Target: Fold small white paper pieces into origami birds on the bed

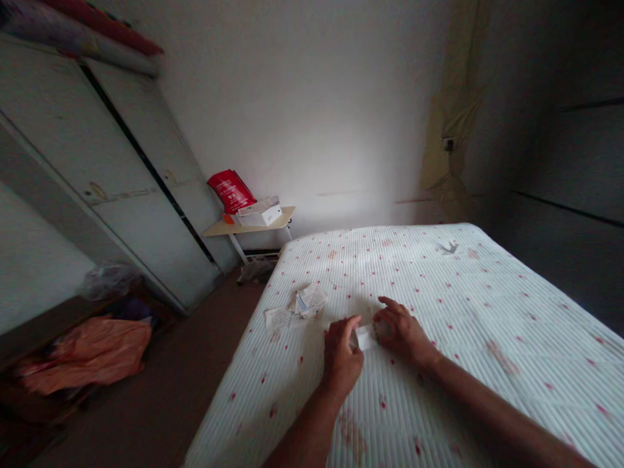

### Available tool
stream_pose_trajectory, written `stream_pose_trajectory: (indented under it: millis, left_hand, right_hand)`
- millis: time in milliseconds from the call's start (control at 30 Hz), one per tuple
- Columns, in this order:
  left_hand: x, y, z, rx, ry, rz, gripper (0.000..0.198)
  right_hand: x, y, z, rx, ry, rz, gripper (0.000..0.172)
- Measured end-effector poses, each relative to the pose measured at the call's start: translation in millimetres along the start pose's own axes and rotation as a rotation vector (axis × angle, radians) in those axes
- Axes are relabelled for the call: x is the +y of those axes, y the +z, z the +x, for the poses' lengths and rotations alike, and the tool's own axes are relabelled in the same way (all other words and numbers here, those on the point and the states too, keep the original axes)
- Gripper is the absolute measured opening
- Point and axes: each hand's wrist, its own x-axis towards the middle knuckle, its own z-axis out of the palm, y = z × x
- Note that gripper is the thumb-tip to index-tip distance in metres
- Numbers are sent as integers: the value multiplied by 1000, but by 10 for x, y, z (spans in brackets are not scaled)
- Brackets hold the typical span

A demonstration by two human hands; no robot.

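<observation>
Over the middle of the bed, a small white piece [366, 337], perhaps paper or a little carton, is between my two hands. My left hand [342, 356] pinches its left end between thumb and fingers. At the opposite end, my right hand [403, 335] has its fingers curled around the edge, with one finger raised. Part of the white piece is hidden by my fingers. Just beyond my left hand, several printed paper slips [311, 301] lie in a loose, overlapping pile on the striped, red-dotted bed cover [439, 403].
A grey scrap [447, 247] rests near the bed's far right. Past the far left corner, a small table [214, 229] bears a red bag [233, 190] and a white box [260, 216]. Wardrobe doors [131, 143] and an orange cloth or bag [97, 351] are at left.
</observation>
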Motion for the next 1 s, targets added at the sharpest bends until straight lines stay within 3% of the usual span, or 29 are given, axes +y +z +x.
stream_pose_trajectory:
  millis: [133, 233, 367, 433, 600, 700, 800, 1000]
  left_hand:
    - [-39, 13, -13, -7, -18, -112, 67]
    - [-58, -19, 0, -55, -78, -307, 77]
    - [-12, -81, 69, -129, -120, -635, 80]
    - [32, -94, 116, -160, -144, -757, 74]
    - [94, -53, 214, -139, -322, -1023, 74]
    - [73, -17, 257, -99, -394, -1052, 67]
    - [19, 24, 311, -72, -408, -940, 55]
    - [-91, 142, 454, -37, -217, -300, 34]
  right_hand:
    - [-13, -29, -7, 92, -130, 119, 9]
    - [-58, -121, 4, 105, -159, 330, 6]
    - [-75, -209, 15, -25, 53, 870, 20]
    - [-59, -201, 14, -27, 145, 1080, 26]
    - [-27, -97, 8, -5, 220, 1242, 31]
    - [-28, -58, 3, -1, 237, 1227, 32]
    - [-10, -53, -14, -3, 190, 1077, 24]
    - [52, -52, -58, -14, -24, 243, 20]
